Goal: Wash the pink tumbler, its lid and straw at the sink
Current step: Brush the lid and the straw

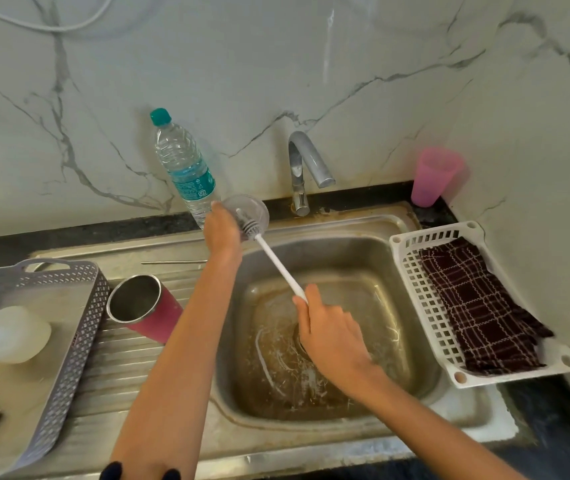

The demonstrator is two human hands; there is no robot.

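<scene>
Hands (223,230) (328,336) scrub lid (247,211) with brush (278,263); bottle (186,169) label unreadable.

The tumbler (145,308) lies left of the sink (328,327) (on the drainboard), the basket (411,271) right.

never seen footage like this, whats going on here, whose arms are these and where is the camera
There is no machine here. The one picture comes from a wide-angle camera worn on a person's head, looking down at their own bare arms over a steel sink. The left hand holds a clear lid. The right hand holds the white handle of a bottle brush, whose bristles meet the lid. On the drainboard to the left, the pink tumbler lies on its side and a metal straw lies flat. A water bottle stands behind, and a white basket holding a checked cloth sits on the right.
</scene>
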